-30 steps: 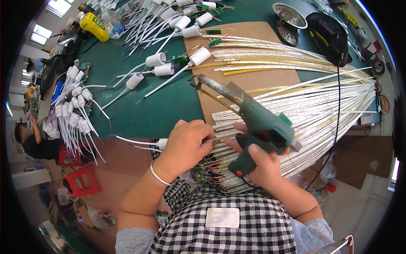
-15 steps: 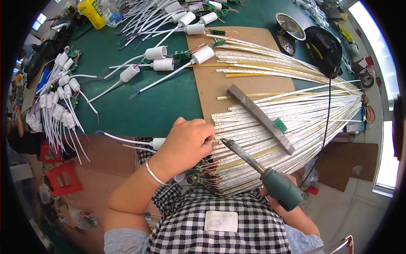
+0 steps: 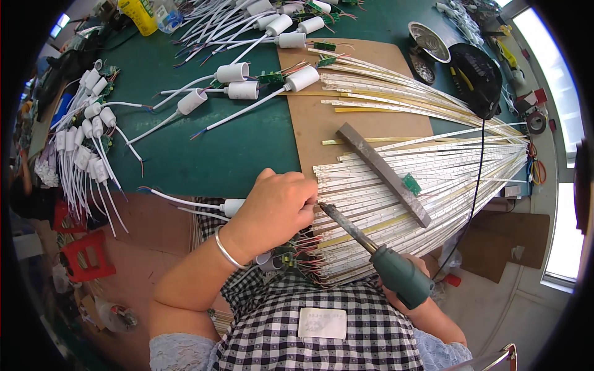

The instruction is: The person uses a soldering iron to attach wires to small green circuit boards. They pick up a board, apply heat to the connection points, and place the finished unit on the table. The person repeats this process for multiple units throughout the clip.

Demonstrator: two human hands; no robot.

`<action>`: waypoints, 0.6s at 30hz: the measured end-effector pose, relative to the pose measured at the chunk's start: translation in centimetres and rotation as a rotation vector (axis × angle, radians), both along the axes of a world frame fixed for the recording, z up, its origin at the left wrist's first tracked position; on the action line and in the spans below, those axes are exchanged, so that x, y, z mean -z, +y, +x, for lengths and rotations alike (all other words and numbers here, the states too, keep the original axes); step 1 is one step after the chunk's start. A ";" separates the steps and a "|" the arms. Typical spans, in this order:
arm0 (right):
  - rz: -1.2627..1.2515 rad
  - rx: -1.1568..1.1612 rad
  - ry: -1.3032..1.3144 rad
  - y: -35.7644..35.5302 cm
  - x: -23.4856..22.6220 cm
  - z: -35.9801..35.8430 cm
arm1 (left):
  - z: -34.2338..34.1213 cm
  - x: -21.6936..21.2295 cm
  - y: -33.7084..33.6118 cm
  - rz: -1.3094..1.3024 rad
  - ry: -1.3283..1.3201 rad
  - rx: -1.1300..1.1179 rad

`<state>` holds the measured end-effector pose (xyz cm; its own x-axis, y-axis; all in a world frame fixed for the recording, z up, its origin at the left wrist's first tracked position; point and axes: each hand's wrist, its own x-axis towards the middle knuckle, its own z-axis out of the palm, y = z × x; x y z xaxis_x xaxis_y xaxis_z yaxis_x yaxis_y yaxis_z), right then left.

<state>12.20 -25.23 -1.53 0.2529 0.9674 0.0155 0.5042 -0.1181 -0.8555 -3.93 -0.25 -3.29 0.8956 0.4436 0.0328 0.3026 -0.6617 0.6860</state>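
My right hand (image 3: 417,263) is closed around the green handle of a soldering iron (image 3: 401,278). Its dark tip reaches the left ends of the white LED strips (image 3: 371,185), right beside my left fingertips. My left hand (image 3: 276,207) is pinched at those same strip ends; whatever sits between the fingers is hidden. A white lamp cap (image 3: 232,208) with a white cable pokes out behind that hand. Below it, small circuit boards (image 3: 288,256) with thin red wires lie along the strip ends. A grey-brown bar (image 3: 383,175) rests across the strips, beside a small green circuit board (image 3: 411,183).
More white lamp caps with cables (image 3: 232,72) lie on the green table (image 3: 204,154), with another pile (image 3: 86,142) at far left. Brown board (image 3: 303,133) lies under the strips. A metal bowl (image 3: 429,42), a black mesh item (image 3: 475,80) and a black cord (image 3: 479,167) are at right.
The soldering iron has moved left and slightly down with my right hand, bringing its tip against the spot at my left fingertips. My left hand keeps its pinch almost in place.
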 end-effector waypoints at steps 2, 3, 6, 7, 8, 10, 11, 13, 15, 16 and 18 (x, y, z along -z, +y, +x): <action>-0.004 -0.004 -0.020 -0.2 0.2 0.1 | 0.0 0.0 0.0 0.002 -0.002 -0.001; -0.001 -0.006 -0.033 -0.3 0.3 0.1 | 0.0 0.0 0.0 0.002 -0.003 -0.003; 0.063 -0.040 -0.152 0.0 0.2 0.2 | 0.1 -0.2 0.0 0.000 0.010 -0.004; 0.094 -0.056 -0.208 0.2 0.1 0.2 | 0.1 -0.2 0.0 -0.002 0.016 -0.003; 0.057 -0.008 -0.056 0.1 0.2 0.0 | 0.1 -0.2 0.0 -0.002 0.012 -0.003; -0.015 0.085 0.248 -0.4 0.4 -0.3 | 0.1 -0.2 0.0 0.000 0.007 -0.005; -0.050 0.055 0.172 -0.4 0.1 -0.1 | 0.1 -0.3 0.0 -0.002 0.012 -0.006; -0.066 0.026 0.066 -0.5 -0.3 0.3 | 0.1 -0.4 0.0 -0.005 0.020 -0.004; 0.024 0.054 0.058 -0.8 0.5 0.0 | 0.1 -0.5 0.1 -0.019 0.035 0.000; 0.048 0.044 0.066 -0.7 0.7 0.1 | 0.1 -0.6 0.1 -0.024 0.044 -0.001; 0.048 -0.010 0.071 -0.5 0.5 0.4 | 0.2 -0.7 0.1 -0.025 0.052 -0.004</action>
<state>12.58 -25.69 -2.00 0.2450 0.9685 0.0443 0.4434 -0.0713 -0.8935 -3.76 -0.20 -2.63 0.8942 0.4470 -0.0245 0.3404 -0.6434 0.6857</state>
